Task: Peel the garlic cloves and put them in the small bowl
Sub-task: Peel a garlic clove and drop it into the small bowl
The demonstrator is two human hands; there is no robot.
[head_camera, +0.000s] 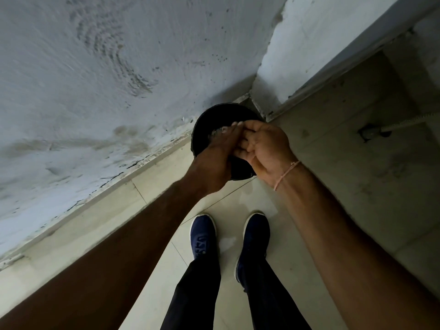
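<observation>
- Standing on a pale tiled floor, we look straight down at both our hands held together over a black round bin at the centre of the frame.
- Our left hand reaches in from the lower left, back of the hand up, fingers stretched forward over the bin's mouth; the fingertips lie against the right hand.
- Our right hand comes from the lower right, palm turned toward us, fingers curled inward; whether they pinch anything we cannot tell, since the two hands overlap there.
- A thin pinkish thread bracelet circles the right wrist.
- Small pale scraps show inside the bin just beyond the left fingertips; too blurred to say what they are.
- No garlic clove or small bowl can be made out; anything held is hidden between the hands.
- The bin sits in the corner where a stained white wall fills the upper left and a second wall face rises at upper right.
- Two dark blue shoes and black trouser legs appear at the lower centre.
- A grey hose and fitting lie at the right edge.
</observation>
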